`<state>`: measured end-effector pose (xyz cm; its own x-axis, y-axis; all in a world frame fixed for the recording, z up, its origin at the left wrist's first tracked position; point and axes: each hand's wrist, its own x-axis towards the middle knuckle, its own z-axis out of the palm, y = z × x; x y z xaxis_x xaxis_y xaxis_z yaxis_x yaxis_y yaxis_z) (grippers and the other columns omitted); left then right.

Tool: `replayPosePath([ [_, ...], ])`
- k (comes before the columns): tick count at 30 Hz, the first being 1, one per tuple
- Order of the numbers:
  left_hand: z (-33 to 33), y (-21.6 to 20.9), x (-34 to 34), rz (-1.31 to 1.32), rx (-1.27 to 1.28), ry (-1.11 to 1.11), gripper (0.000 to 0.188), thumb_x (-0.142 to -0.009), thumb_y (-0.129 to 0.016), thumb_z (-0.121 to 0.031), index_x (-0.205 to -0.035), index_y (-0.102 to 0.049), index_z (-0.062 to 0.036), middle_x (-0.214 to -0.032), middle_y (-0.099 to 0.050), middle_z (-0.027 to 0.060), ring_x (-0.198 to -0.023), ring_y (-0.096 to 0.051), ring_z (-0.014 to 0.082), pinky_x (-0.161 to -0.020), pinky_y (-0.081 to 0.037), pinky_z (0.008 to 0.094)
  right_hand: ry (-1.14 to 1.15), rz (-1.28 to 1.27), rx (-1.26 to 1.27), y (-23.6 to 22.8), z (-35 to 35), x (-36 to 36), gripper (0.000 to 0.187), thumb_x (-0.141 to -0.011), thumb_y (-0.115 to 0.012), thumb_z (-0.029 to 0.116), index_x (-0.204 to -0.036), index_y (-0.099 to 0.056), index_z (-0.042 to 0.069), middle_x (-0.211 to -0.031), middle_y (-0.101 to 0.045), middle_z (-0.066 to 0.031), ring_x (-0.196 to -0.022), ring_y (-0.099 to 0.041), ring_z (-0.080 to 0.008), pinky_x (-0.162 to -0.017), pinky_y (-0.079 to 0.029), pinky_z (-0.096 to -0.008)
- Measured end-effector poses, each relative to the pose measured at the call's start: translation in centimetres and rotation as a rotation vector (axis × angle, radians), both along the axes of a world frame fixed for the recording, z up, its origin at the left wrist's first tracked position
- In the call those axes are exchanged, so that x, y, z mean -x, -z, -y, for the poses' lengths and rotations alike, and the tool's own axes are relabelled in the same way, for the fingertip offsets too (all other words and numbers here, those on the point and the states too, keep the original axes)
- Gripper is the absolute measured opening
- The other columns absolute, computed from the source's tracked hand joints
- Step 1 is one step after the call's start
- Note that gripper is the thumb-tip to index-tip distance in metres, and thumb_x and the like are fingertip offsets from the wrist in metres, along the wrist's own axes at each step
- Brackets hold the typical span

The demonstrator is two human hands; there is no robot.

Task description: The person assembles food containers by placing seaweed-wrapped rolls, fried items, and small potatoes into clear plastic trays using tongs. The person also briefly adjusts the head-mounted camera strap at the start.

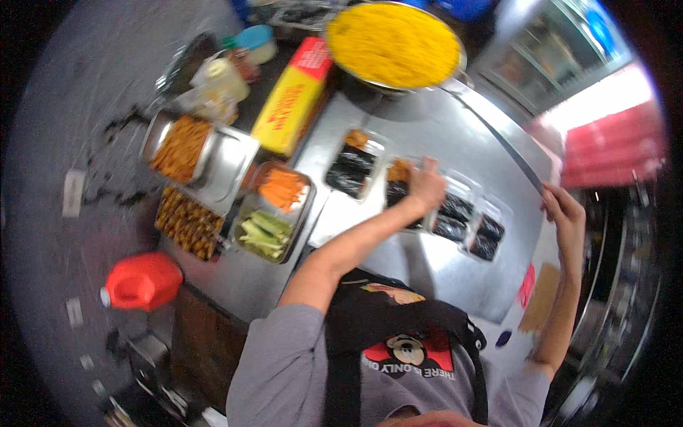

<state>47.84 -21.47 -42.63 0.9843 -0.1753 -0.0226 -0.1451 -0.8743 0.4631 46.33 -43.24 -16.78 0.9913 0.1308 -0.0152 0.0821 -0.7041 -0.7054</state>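
Note:
A row of clear plastic trays holding dark, shiny, seaweed-like pieces lies on the steel table [455, 281]. My left hand [427, 188] is over the second tray [395, 192], fingers drawn together beside its orange-brown food; whatever they pinch is hidden. To its left is a tray [352, 167] with a similar orange-brown portion at its far end. On its right are two more trays, one nearer [452, 215] and one farther right [487, 237], where I see only dark pieces. Off to the right, my right hand [563, 206] grips the end of a long dark bar [498, 139] reaching toward the yellow pan.
A big round pan of yellow food [393, 44] stands at the back. Left are a yellow-red box [293, 103], shredded orange-brown food [182, 148], brown chunks [186, 224], and carrot sticks [282, 189] beside cucumber strips [265, 233]. A red jug [146, 281] sits lower left.

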Motion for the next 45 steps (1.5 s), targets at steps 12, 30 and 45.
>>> replayPosePath([
  [12,5.4,-0.3,1.2,-0.142,0.502,-0.271,0.025,-0.093,-0.038,-0.009,-0.112,-0.041,0.0085,-0.089,-0.062,0.0259,-0.086,-0.064,0.0402,-0.077,-0.052,0.0491,-0.601,0.46,0.133,-4.3,-21.0,-1.5,0.023,-0.088,-0.065,0.019,-0.107,-0.067,0.006,-0.086,-0.067,-0.01,-0.072,-0.063,-0.0198,-0.066,-0.047,-0.0299],
  [30,-4.4,-3.2,6.0,0.398,0.824,-0.72,0.03,-0.098,-0.037,-0.02,-0.117,-0.036,0.0033,-0.093,-0.063,0.0291,-0.09,-0.06,0.0486,-0.083,-0.046,0.0551,-1.062,0.658,0.441,0.3,-44.8,0.2,0.026,-0.088,-0.06,0.033,-0.107,-0.069,0.018,-0.084,-0.07,-0.0094,-0.074,-0.068,-0.0272,-0.065,-0.053,-0.039],
  [45,-27.8,-6.9,31.3,0.327,0.848,-1.216,0.039,-0.104,-0.029,-0.029,-0.133,-0.037,-0.004,-0.107,-0.061,0.0264,-0.096,-0.063,0.0357,-0.083,-0.048,0.0445,-1.165,0.789,0.765,-0.1,-50.4,0.9,0.024,-0.086,-0.062,0.034,-0.102,-0.07,0.018,-0.088,-0.07,-0.0064,-0.075,-0.067,-0.0277,-0.064,-0.052,-0.0395],
])
